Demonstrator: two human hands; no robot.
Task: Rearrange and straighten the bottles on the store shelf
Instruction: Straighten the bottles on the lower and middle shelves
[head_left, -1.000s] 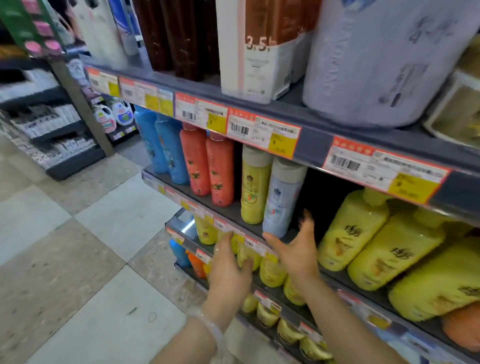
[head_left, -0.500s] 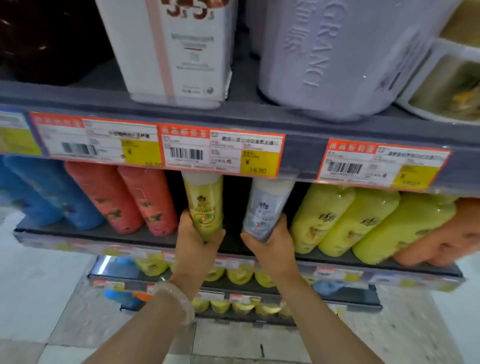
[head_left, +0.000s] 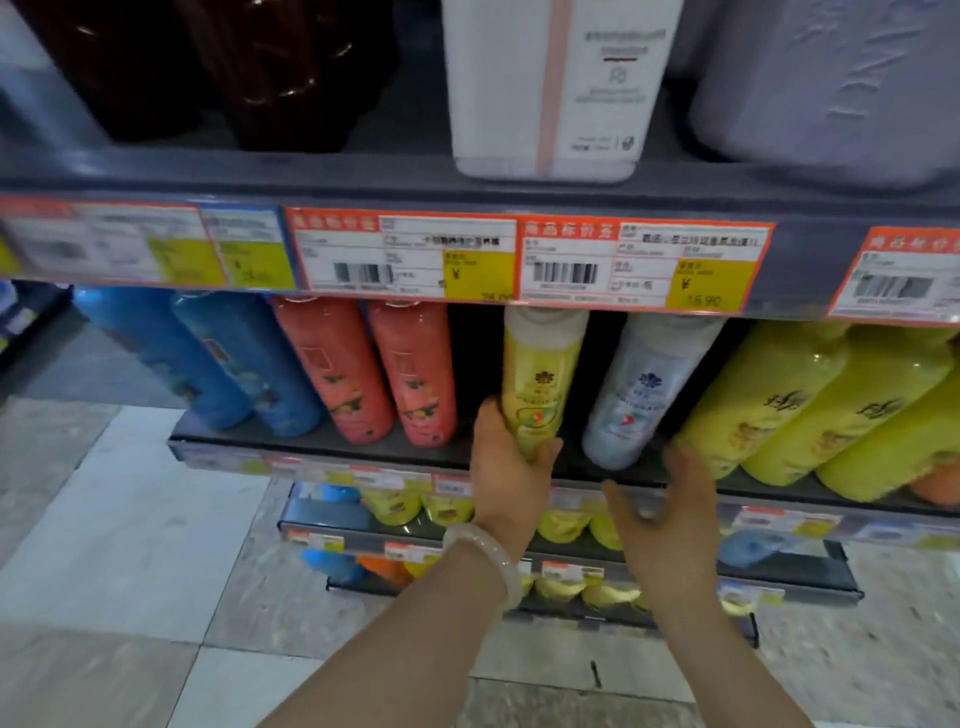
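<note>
Over on the left of the frame, two blue bottles (head_left: 208, 364) sit on the middle shelf (head_left: 311, 452), then two orange-red bottles (head_left: 374, 374) next to them, all leaning a bit. Just right of a dark gap, my left hand (head_left: 506, 467) has its fingers and thumb wrapped round the lower end of the yellow bottle (head_left: 540, 379), near the shelf's front edge, cap tucked under the price tags (head_left: 519, 260). There's a pale bracelet (head_left: 485, 556) on that wrist. Next over is the white-grey bottle (head_left: 644, 389), tilted, base on the shelf. My right hand (head_left: 670, 519) is just below it, fingers spread apart and holding nothing, kinda blurry so I can't tell if a fingertip touches it. Far right, big yellow bottles (head_left: 810, 405) lean together. Up top, a white container (head_left: 556, 88) stands on the upper shelf.
</note>
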